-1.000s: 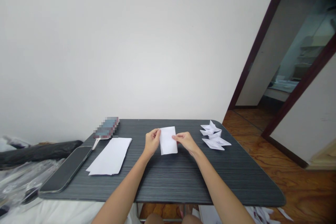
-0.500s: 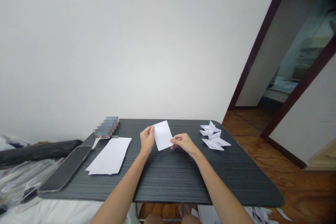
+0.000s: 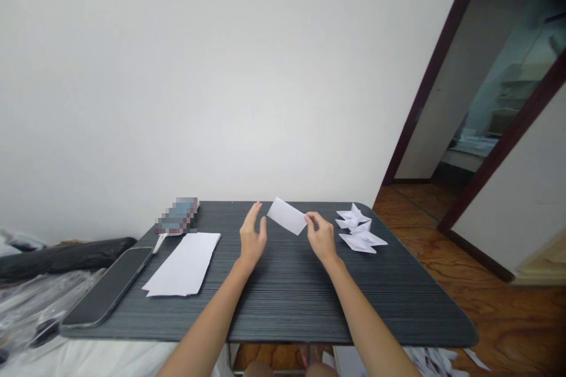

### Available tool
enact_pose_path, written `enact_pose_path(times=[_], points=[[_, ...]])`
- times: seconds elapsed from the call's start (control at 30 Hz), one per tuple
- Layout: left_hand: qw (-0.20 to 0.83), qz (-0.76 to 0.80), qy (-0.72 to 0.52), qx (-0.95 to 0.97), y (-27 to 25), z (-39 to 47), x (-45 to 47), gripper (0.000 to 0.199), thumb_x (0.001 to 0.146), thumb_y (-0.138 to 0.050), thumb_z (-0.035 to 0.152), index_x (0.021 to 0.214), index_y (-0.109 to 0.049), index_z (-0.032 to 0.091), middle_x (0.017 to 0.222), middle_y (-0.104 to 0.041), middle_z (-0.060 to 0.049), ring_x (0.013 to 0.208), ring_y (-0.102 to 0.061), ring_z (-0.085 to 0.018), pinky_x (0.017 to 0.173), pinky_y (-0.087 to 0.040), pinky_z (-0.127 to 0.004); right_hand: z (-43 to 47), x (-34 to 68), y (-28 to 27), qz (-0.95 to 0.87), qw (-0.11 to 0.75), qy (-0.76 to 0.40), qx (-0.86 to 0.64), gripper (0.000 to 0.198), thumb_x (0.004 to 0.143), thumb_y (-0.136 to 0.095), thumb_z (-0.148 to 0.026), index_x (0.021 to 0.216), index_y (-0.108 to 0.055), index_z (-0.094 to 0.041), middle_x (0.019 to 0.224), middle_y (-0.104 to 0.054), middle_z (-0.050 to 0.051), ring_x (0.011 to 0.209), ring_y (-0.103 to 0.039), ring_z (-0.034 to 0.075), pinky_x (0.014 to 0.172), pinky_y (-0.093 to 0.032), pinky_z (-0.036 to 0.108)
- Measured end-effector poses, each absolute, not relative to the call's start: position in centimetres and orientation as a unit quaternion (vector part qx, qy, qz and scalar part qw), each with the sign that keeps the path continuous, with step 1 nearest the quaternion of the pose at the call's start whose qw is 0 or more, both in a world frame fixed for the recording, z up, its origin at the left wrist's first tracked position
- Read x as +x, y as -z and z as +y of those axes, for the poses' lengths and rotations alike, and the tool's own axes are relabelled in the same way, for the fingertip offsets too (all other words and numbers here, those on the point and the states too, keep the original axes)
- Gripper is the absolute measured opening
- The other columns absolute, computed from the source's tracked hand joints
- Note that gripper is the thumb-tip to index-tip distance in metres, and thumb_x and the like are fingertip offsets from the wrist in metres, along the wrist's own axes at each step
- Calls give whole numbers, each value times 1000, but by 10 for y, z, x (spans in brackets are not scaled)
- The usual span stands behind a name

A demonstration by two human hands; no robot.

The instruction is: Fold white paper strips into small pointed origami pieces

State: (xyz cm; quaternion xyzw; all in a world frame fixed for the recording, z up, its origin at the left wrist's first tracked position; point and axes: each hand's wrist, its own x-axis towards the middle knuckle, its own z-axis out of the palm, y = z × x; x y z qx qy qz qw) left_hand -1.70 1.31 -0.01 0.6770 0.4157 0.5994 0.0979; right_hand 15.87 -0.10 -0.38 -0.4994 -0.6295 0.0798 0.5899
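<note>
A small white sheet of paper (image 3: 286,215) is held above the table, tilted, its right corner pinched between the thumb and fingers of my right hand (image 3: 321,237). My left hand (image 3: 253,238) is just left of the sheet, apart from it, with thumb and fingers spread and nothing in them. To the right lie several folded white paper pieces (image 3: 361,238) with pointed ends. A stack of white paper sheets (image 3: 183,265) rests on the left part of the table.
The dark table (image 3: 283,306) stands against a white wall (image 3: 265,70). A phone (image 3: 108,288) lies at its left edge, with a blurred-out object (image 3: 177,215) behind the stack. Paper strips (image 3: 435,360) are below the front edge. A doorway opens at right.
My left hand has let go of the sheet and opened. My right hand has moved slightly right and up, turning the sheet, which now looks narrower.
</note>
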Motion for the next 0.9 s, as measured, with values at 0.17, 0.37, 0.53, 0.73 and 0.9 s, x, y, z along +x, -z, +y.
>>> enact_pose_path(times=[0.17,0.37,0.53,0.73,0.9], points=[[-119,352,-464,804,-7,-4,-7,31,80,-37,13,107,-49,26,119,-45,-7,111,-39,-18,94,-10,-41,-14,148,-1,-758,494,27,-425,21,81,-34,-17,87,-55,-17,83,-59,8,80,-52,18,75,-39,33],[-145,340,-404,837,-3,-2,-4,19,81,-37,12,84,-55,19,87,-62,-2,104,-45,-17,88,-7,-39,-15,139,-1,-797,460,41,-391,23,82,-33,-13,87,-55,-17,83,-59,7,80,-52,18,74,-39,33],[-166,378,-418,809,-7,9,-22,17,81,-39,17,74,-54,17,77,-62,-1,98,-48,-18,85,-10,-38,-11,154,0,-778,470,35,-415,22,82,-34,-14,83,-55,-17,79,-59,6,77,-52,17,74,-39,32],[-188,494,-511,678,-15,17,-48,17,81,-39,19,76,-55,15,82,-61,-6,90,-50,-19,81,-17,-37,-6,170,0,-738,493,47,-458,20,81,-34,-15,81,-55,-17,77,-59,6,75,-52,18,72,-39,32],[-133,341,-403,839,-13,8,-35,23,80,-41,21,101,-52,19,94,-59,-7,95,-48,-17,81,-23,-34,-12,158,-3,-786,459,16,-415,21,81,-35,-15,80,-55,-18,76,-58,6,73,-52,17,71,-39,32]])
